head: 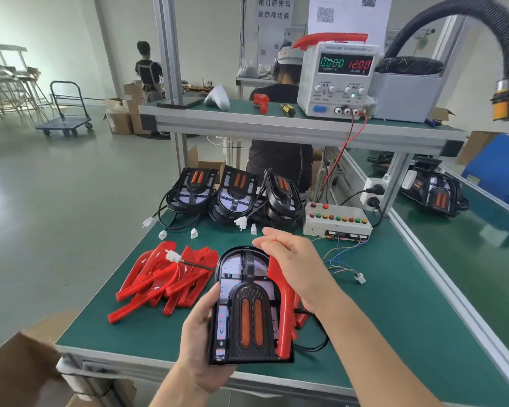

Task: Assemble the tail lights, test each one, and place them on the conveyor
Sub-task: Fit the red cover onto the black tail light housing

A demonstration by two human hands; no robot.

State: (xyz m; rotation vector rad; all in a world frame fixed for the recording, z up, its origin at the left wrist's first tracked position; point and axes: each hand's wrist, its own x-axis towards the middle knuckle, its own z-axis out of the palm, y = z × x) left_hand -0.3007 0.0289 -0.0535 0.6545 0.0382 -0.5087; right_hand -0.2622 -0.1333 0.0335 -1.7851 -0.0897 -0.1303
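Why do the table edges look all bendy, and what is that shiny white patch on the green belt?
Head view: the wide lens bows straight lines, so the silver metal table rail curves near the edges. The glossy green conveyor belt mirrors ceiling light as pale glare. The far left background looks smeared and washed out, while the black tail light housing stays sharp.

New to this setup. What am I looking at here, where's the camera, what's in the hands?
One picture, from a camera worn on a worker's head, looking down at a green bench. No robot: two bare hands. The left hand grips a black tail light housing. The right hand pinches a red lens trim against the housing's right edge. On the bench: a pile of red trims, three more housings with cables, a button box. The power supply on the shelf reads 12.00 volts.
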